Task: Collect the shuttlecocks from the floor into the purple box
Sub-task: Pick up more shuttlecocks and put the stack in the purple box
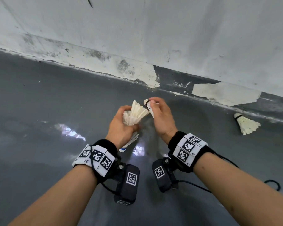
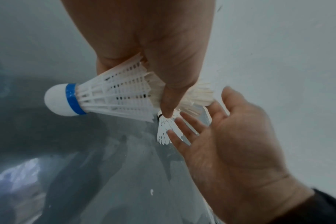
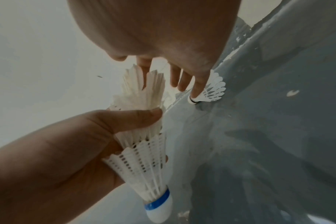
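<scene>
Grey glossy floor (image 1: 39,98) met scuffed white wall (image 1: 137,30), paint peeling at base, left hand (image 1: 121,128) gripped stacked shuttlecocks (image 1: 135,114), right hand (image 1: 162,118) seemingly pinched another (image 1: 148,105), spare shuttlecock (image 1: 246,123) lay by wall.

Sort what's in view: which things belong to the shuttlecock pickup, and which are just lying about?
Job: stacked shuttlecocks in the left hand; black-banded shuttlecock in the right hand; loose shuttlecock on the floor. Purple box not in view.
Lying about: black cable loop; peeling wall paint.
</scene>
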